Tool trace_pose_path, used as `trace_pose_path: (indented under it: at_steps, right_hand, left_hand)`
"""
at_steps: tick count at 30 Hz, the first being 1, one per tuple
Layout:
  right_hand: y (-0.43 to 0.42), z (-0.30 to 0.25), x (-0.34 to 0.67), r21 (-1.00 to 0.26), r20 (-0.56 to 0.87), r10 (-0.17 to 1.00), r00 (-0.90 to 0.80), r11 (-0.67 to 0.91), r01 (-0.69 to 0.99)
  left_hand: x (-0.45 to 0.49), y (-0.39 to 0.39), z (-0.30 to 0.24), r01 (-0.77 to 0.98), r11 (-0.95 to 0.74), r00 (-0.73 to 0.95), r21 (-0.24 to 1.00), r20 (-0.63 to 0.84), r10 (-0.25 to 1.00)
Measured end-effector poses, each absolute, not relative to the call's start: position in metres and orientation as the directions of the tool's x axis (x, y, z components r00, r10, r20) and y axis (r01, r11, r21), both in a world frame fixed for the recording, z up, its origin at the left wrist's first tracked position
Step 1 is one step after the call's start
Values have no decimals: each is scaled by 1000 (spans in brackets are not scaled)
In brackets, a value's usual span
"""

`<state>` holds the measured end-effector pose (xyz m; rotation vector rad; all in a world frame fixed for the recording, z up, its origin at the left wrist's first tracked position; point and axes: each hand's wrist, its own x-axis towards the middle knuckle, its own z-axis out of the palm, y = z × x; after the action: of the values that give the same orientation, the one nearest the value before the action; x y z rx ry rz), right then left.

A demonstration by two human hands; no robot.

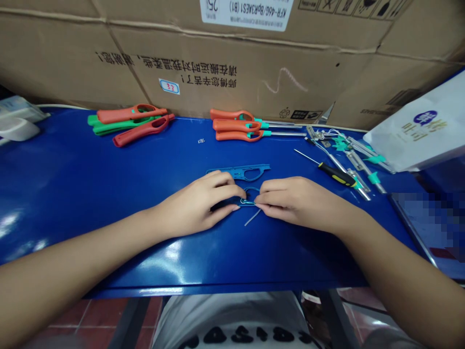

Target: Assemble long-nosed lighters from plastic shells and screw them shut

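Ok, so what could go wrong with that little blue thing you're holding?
The thin wire poking out of the small blue part might bend, or scratch your left hand or right hand. The tiny metal bit on the blue table could get bumped and lost. The screwdriver has a thin, pointy end that might jab a reaching hand.

Head-worn camera looks forward and down onto a blue workbench [90, 169].

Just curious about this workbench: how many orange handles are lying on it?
5 orange handles. Far left of the bench: one on green handles, one just below. Middle: three in a row, with metal rods. Others may be hidden.
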<state>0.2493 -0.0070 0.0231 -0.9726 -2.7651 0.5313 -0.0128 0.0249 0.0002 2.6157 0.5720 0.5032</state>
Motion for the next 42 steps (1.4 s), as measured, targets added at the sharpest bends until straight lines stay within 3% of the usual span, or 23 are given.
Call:
trace_pose_path:
  at_steps: [14, 26, 34, 42]
  right_hand:
    - [-8, 23, 241, -577, 63, 765, -641, 552, 602]
    - [-12, 26, 239, -630, 55, 761, -647, 529, 568]
    - [-14, 32, 242, -612, 15, 759, -651, 522, 594]
    - [-12, 34, 248, -628, 56, 782, -621, 511, 587]
  left_hand:
    - [-14, 24, -3, 263, -848, 839, 461, 324, 437]
    - [-12, 22, -4, 252, -867, 823, 430, 376, 426]
    - [-14, 21, -2, 264, -906, 852, 330, 360, 379]
    - [-13, 20, -7, 269, -888, 813, 373, 407, 417]
